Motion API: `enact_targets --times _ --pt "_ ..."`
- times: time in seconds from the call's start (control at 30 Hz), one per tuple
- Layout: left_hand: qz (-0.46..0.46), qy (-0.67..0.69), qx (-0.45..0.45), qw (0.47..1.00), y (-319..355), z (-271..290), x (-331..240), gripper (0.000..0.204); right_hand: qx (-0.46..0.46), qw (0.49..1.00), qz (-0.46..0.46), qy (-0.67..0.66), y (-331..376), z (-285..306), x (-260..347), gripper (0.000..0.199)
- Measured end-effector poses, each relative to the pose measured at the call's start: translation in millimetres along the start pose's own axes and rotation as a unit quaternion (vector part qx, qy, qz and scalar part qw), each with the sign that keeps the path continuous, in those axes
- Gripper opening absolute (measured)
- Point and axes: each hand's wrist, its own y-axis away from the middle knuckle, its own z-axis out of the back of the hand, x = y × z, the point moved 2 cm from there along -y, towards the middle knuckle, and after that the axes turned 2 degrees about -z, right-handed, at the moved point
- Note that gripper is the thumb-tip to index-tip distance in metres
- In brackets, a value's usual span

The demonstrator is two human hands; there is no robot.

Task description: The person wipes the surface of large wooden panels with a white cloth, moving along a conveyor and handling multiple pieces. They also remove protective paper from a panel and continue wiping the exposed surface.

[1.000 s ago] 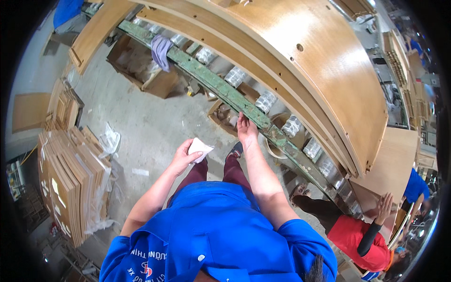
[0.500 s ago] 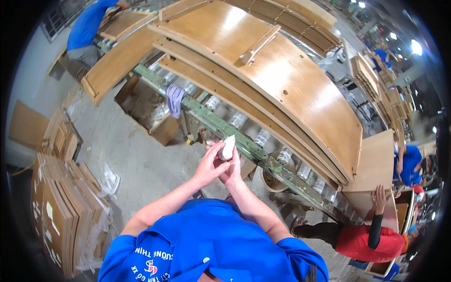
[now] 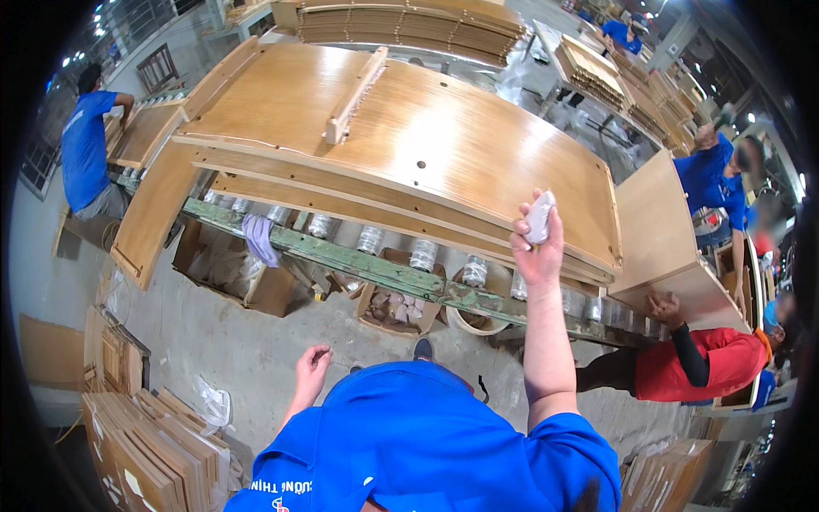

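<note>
My right hand [image 3: 540,247] is raised in front of the stacked wooden panels and grips a folded pale piece [image 3: 539,218]. Whether that piece is cloth or abrasive paper cannot be told. Behind it lies the top panel [image 3: 503,141], brown and glossy, with small holes and a wooden rail [image 3: 357,96] standing across it. My left hand [image 3: 312,369] hangs low over the floor, away from the panels. Its fingers are curled in towards the thumb, and anything between them is too small to make out.
A green-framed roller conveyor [image 3: 350,258] carries the panels; a purple cloth [image 3: 258,239] hangs on it. Beneath stand a carton of pale pieces [image 3: 397,309], a bucket [image 3: 473,320] and a larger carton [image 3: 273,292]. A person in red [image 3: 704,367] handles a light panel [image 3: 644,226] at right.
My hands have parted. The right one has moved right and up over the panels with the pale piece; the left has dropped to the left. The whole view has turned.
</note>
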Motion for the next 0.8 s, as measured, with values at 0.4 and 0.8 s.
enact_targets --times 0.4,0.8 --pt "-0.105 -0.203 0.117 0.966 -40 -79 -49 0.025 0.073 0.836 0.053 0.541 -86 -29 -38 0.047" --pt "-0.007 -0.185 0.033 0.982 22 -31 22 0.021 0.128 0.656 0.075 0.74 -108 -54 -59 0.052"
